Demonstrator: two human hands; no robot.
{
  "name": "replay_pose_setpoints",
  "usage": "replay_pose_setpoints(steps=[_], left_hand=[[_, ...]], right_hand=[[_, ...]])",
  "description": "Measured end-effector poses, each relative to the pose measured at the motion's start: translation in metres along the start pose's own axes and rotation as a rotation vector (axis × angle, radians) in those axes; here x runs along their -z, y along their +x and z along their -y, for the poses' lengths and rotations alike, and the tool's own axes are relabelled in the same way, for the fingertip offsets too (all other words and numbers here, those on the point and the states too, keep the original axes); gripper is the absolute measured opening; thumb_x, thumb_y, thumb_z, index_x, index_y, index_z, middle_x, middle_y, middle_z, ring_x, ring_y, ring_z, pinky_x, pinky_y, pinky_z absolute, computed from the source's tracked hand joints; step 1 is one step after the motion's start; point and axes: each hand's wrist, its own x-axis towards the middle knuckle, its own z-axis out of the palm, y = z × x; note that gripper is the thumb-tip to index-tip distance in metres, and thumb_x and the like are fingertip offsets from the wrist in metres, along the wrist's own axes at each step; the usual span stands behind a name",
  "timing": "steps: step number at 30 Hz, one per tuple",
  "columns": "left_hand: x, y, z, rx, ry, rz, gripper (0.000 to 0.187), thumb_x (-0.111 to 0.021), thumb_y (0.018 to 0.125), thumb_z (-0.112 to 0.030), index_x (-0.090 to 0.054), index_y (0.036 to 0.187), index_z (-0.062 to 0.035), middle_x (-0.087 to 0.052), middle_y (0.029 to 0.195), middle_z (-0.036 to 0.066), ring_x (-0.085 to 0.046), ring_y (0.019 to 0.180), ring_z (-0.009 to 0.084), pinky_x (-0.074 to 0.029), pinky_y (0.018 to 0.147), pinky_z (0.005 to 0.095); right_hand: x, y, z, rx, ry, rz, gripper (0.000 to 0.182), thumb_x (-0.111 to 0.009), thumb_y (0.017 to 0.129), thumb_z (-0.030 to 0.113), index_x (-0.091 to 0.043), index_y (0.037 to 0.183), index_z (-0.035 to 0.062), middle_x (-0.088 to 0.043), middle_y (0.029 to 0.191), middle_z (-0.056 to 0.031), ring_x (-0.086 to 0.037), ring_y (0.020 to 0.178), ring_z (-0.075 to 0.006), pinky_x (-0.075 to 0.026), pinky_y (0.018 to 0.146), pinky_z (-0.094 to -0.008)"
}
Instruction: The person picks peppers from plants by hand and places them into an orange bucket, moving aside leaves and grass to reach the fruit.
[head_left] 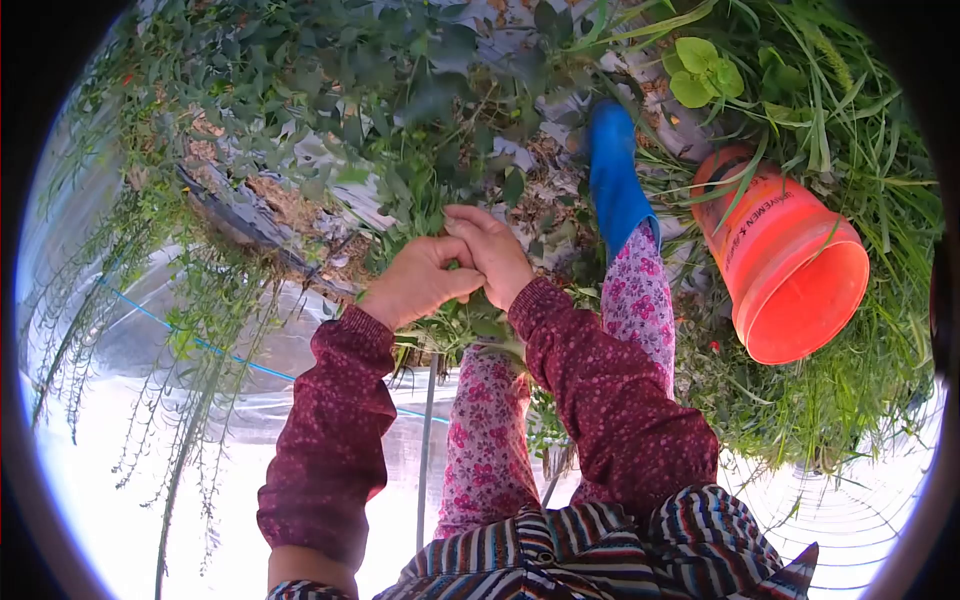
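My left hand (418, 280) is closed, thumb and fingertips drawn in against my right hand. Curled over from the other side, my right hand (492, 252) meets it, and the fingers of the two hands touch. Whatever sits between the fingertips is hidden. Both hands are in among the leafy green stems (410, 195) of a low plant, with more leaves showing just below them.
An orange-red bucket (775, 250) lies tipped in tall grass (880, 310) on the right, its mouth toward me. My blue boot (614, 170) stands on the littered ground sheet. A thin blue line (235, 357) crosses at left, past drooping stalks (200, 410).
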Motion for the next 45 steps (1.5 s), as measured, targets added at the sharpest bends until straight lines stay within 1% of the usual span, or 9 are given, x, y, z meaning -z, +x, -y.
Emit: replay_pose_setpoints(steps=[11, 15, 18, 21, 25, 31, 36, 42, 45], left_hand=[[0.050, -0.017, 0.009, -0.367, -0.711, -0.225, 0.010, -0.060, 0.082, -0.008, -0.056, 0.091, -0.0067, -0.063, 0.087, 0.008, -0.059, 0.060, 0.0114, -0.046, 0.050, 0.0223], [0.038, 0.020, 0.007, -0.438, -0.187, -0.551, 0.020, -0.058, 0.081, -0.010, -0.060, 0.099, -0.0030, -0.065, 0.087, 0.011, -0.062, 0.068, 0.0200, -0.049, 0.061, 0.0293], [0.032, 0.039, -0.008, -0.260, 0.796, -0.973, 0.032, -0.060, 0.074, -0.021, -0.062, 0.102, -0.0052, -0.064, 0.088, 0.018, -0.062, 0.080, 0.0323, -0.050, 0.070, 0.0410], [0.032, 0.048, -0.018, 0.021, 1.079, -0.819, 0.032, -0.062, 0.072, -0.022, -0.063, 0.101, -0.0082, -0.064, 0.084, 0.016, -0.063, 0.078, 0.0328, -0.050, 0.071, 0.0412], [0.041, 0.047, -0.012, -0.104, 1.010, -0.922, 0.032, -0.063, 0.070, -0.022, -0.065, 0.100, -0.0108, -0.065, 0.082, 0.017, -0.063, 0.077, 0.0328, -0.051, 0.071, 0.0411], [0.049, 0.026, -0.026, -0.114, 0.628, -0.621, 0.032, -0.066, 0.068, -0.024, -0.068, 0.096, -0.0088, -0.066, 0.078, 0.016, -0.065, 0.069, 0.0260, -0.051, 0.062, 0.0365], [0.066, 0.018, -0.033, 0.100, 0.055, -0.240, 0.031, -0.068, 0.072, -0.020, -0.065, 0.097, -0.0022, -0.060, 0.069, -0.001, -0.050, 0.050, 0.0049, -0.040, 0.042, 0.0231], [0.072, -0.004, -0.020, -0.051, -0.345, 0.068, 0.028, -0.069, 0.078, -0.018, -0.061, 0.097, -0.0005, -0.060, 0.070, 0.000, -0.054, 0.053, 0.0072, -0.042, 0.042, 0.0230], [0.058, -0.012, -0.019, -0.175, -0.340, -0.113, 0.025, -0.071, 0.077, -0.021, -0.063, 0.092, -0.0024, -0.062, 0.077, 0.003, -0.057, 0.056, 0.0101, -0.045, 0.045, 0.0225]], right_hand=[[-0.005, 0.000, -0.001, -0.003, -0.310, -0.014, 0.043, -0.057, 0.088, 0.015, -0.045, 0.127, 0.0023, -0.060, 0.104, -0.0038, -0.053, 0.097, -0.0102, -0.040, 0.087, -0.0240], [-0.003, 0.008, -0.022, 0.132, -0.390, -0.024, 0.041, -0.059, 0.084, 0.018, -0.051, 0.121, 0.0016, -0.062, 0.095, -0.0060, -0.056, 0.084, -0.0130, -0.044, 0.076, -0.0258], [-0.002, 0.005, -0.026, 0.196, -0.548, -0.020, 0.041, -0.057, 0.084, 0.017, -0.050, 0.121, 0.0026, -0.064, 0.095, -0.0106, -0.061, 0.086, -0.0186, -0.047, 0.076, -0.0294], [-0.005, 0.007, -0.034, 0.201, -0.510, 0.007, 0.042, -0.057, 0.084, 0.016, -0.048, 0.123, 0.0030, -0.064, 0.097, -0.0124, -0.062, 0.087, -0.0204, -0.047, 0.076, -0.0306], [-0.001, 0.006, -0.035, 0.210, -0.541, 0.019, 0.043, -0.056, 0.083, 0.015, -0.047, 0.123, 0.0029, -0.064, 0.097, -0.0137, -0.062, 0.086, -0.0227, -0.048, 0.076, -0.0314], [0.004, 0.008, -0.042, 0.267, -0.632, -0.010, 0.039, -0.056, 0.081, 0.014, -0.051, 0.118, 0.0015, -0.065, 0.094, -0.0129, -0.063, 0.084, -0.0230, -0.048, 0.075, -0.0320], [0.005, 0.005, -0.036, 0.222, -0.554, 0.037, 0.039, -0.055, 0.081, 0.016, -0.052, 0.116, 0.0001, -0.066, 0.092, -0.0132, -0.064, 0.085, -0.0246, -0.048, 0.075, -0.0326], [0.001, 0.001, -0.030, 0.242, -0.702, -0.003, 0.038, -0.055, 0.081, 0.014, -0.052, 0.118, 0.0028, -0.065, 0.093, -0.0152, -0.063, 0.085, -0.0273, -0.048, 0.075, -0.0339], [-0.007, -0.004, -0.027, 0.269, -0.714, 0.014, 0.040, -0.055, 0.081, 0.014, -0.050, 0.120, 0.0038, -0.064, 0.097, -0.0165, -0.062, 0.089, -0.0282, -0.048, 0.077, -0.0349]])
